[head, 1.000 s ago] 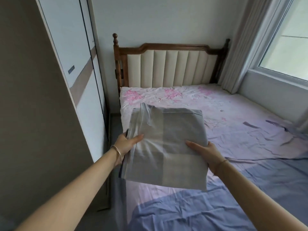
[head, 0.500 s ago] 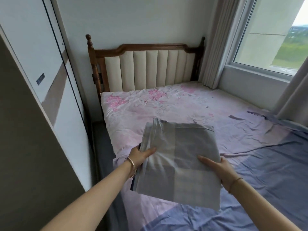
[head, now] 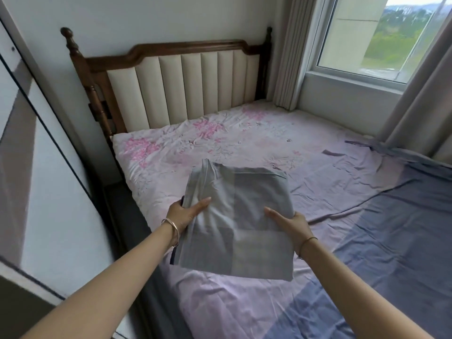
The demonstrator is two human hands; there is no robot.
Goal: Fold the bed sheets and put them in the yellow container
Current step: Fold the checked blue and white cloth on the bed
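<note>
A grey folded bed sheet (head: 241, 223) is held flat above the left part of the bed, a thick rectangular stack with a checked pattern. My left hand (head: 184, 212) grips its left edge, thumb on top. My right hand (head: 288, 222) grips its right edge, thumb on top too. Under it lies a pink floral sheet (head: 220, 140) spread over the mattress, and a blue-grey sheet (head: 396, 231) lies rumpled over the bed's right and near part. No yellow container is in view.
A wooden headboard (head: 186, 77) with cream padding stands at the bed's far end. A white wardrobe (head: 36, 148) lines the left side with a narrow dark gap beside the bed. A window (head: 381, 37) and grey curtains (head: 420, 99) are at the right.
My view has swung to the right and down, so the window shows more. The folded sheet stays held between both hands and sits lower over the bed.
</note>
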